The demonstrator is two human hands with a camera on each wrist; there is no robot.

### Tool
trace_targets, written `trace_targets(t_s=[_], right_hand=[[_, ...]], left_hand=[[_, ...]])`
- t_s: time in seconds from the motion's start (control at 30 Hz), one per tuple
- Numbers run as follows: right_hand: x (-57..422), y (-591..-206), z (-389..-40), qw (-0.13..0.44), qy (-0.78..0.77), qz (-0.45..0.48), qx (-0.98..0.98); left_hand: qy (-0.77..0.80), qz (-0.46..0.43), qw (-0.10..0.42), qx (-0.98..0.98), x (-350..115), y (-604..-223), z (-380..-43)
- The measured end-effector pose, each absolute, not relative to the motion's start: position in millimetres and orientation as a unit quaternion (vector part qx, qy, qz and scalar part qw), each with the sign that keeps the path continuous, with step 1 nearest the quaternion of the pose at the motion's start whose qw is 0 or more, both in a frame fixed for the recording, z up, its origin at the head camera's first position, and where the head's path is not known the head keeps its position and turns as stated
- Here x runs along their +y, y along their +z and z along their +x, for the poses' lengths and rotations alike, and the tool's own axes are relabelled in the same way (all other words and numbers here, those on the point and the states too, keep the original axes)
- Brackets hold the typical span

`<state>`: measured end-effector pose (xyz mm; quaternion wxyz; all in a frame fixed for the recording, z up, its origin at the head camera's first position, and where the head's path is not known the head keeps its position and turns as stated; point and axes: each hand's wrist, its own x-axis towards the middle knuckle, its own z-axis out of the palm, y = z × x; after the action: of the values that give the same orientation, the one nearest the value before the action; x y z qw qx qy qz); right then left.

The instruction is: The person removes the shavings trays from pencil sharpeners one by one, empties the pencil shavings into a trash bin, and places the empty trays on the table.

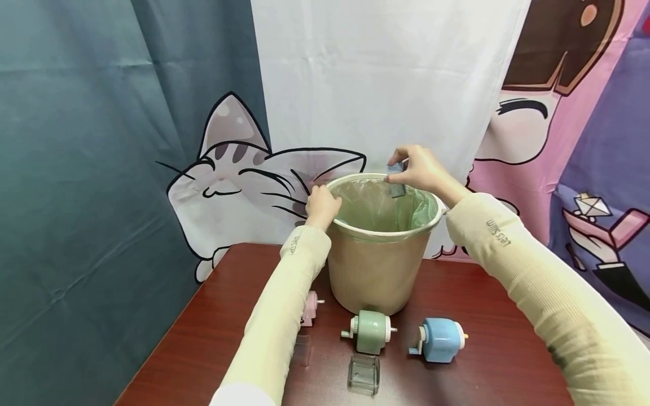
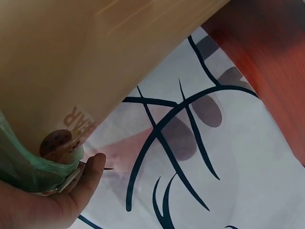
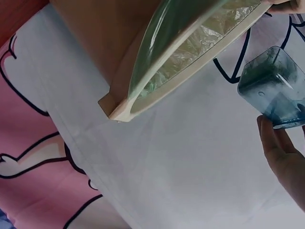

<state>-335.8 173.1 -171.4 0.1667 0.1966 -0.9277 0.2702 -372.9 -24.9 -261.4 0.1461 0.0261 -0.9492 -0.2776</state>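
Note:
My right hand [image 1: 418, 167] holds a see-through blue shavings box [image 1: 397, 189] over the mouth of a beige trash bin [image 1: 376, 270]. In the right wrist view, fingertips support the box [image 3: 274, 88], which has dark residue on its inner walls. At the left of the bin, my left hand [image 1: 323, 206] grips the rim, its thumb outside against a green plastic liner [image 2: 28, 167] in the left wrist view. Below the bin stand a green crank pencil sharpener [image 1: 372, 331] and a blue one [image 1: 440, 340]. A pink sharpener [image 1: 310, 310] is partly hidden by my left sleeve.
A clear shavings box [image 1: 364, 373] lies in front of the green sharpener. Another clear box [image 1: 302, 351] sits beside my left forearm. All rest on a dark red table [image 1: 487, 316]. Close behind the bin hangs a printed curtain [image 1: 386, 84].

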Motion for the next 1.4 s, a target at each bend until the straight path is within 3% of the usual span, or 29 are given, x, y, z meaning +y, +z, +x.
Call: trace_targets(t_s=[0.73, 1.4], right_hand=[[163.3, -171.0, -337.5, 0.137, 0.09, 0.277, -0.947], [167.1, -174.7, -336.6, 0.127, 0.104, 0.286, -0.944]], left_hand=[[-0.252, 0.024, 0.133, -0.958, -23.1, -256.3, -376.8], [-0.254, 0.03, 0.135, -0.957, -24.6, -259.1, -376.0]])
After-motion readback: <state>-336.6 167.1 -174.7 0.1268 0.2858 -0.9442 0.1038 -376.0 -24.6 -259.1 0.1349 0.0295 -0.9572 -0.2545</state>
